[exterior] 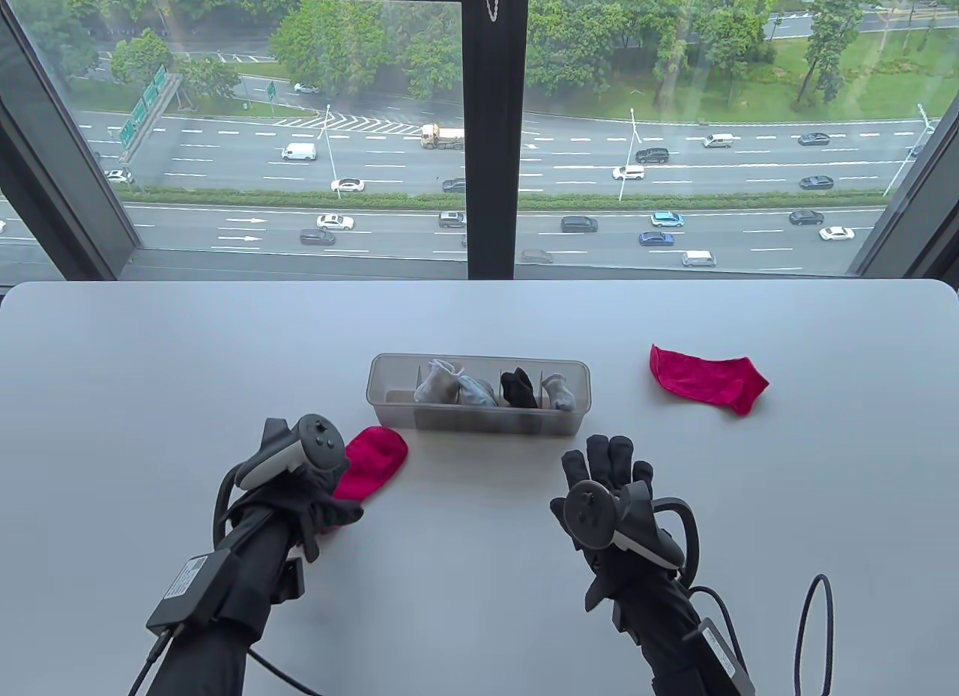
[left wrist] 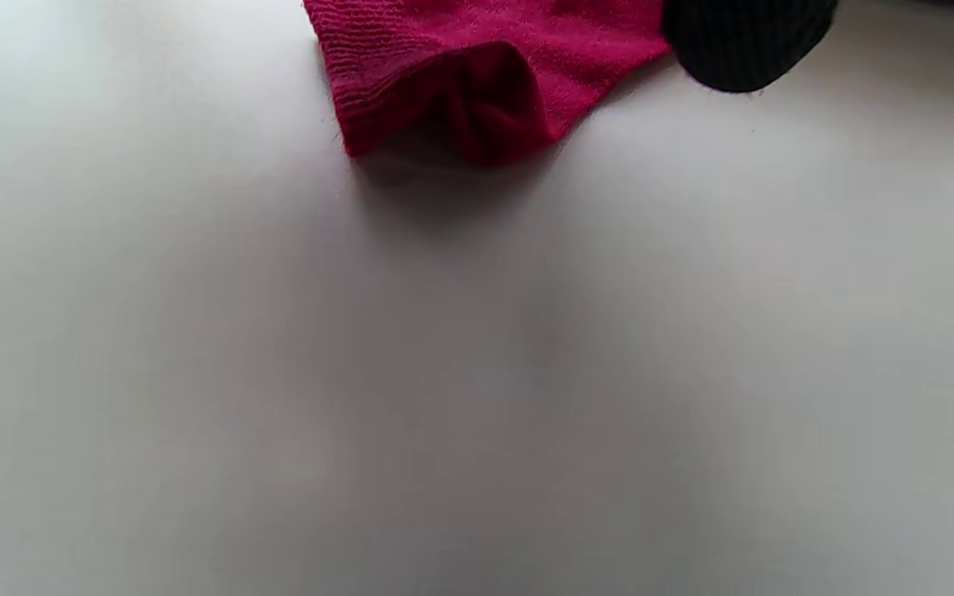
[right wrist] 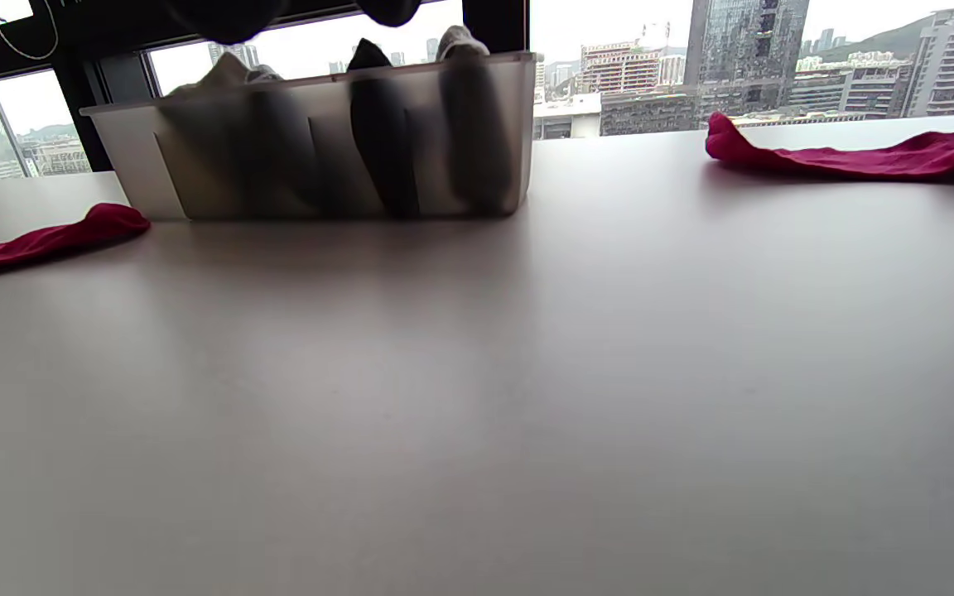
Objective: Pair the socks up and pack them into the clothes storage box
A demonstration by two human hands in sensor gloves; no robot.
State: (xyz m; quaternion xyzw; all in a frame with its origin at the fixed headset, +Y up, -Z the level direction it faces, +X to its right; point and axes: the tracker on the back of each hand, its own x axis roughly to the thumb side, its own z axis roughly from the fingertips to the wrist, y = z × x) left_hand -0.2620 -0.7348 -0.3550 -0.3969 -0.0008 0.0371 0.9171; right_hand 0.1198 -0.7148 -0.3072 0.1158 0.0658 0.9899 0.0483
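left grip (exterior: pixel 315 501): pinching near red sock (exterior: pixel 371 460) | right grip (exterior: pixel 610 486): open, empty | risk: far red sock (exterior: pixel 708 381) well apart; dragging mine may snag storage box (exterior: pixel 479 420)

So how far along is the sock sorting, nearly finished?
Nearly. Grey and black sock bundles already sit in four compartments of the storage box; the leftmost compartment is empty. In hand: the left hand holds one red sock at its cuff. The right hand is open and holds nothing. Left to do: fetch the other red sock lying right of the box, pair the two, and pack them.
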